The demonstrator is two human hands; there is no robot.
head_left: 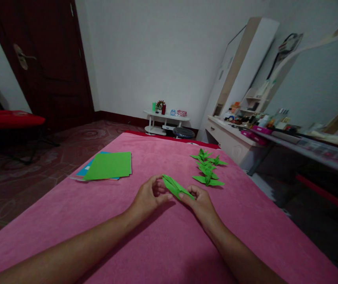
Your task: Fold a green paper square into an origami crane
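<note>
A folded green paper piece (174, 186) lies slanted on the pink cloth (157, 244) between my two hands. My left hand (149, 196) curls round its upper left end, fingers pinched on the paper. My right hand (200, 201) pinches its lower right tip. Both hands rest on the cloth at the middle of the surface.
A stack of flat paper sheets, green on top of blue (108, 165), lies at the left. Several finished green folded shapes (208, 167) sit at the right. A dark door (43, 59), a small white shelf (166, 120) and a cluttered dresser (246, 130) stand beyond.
</note>
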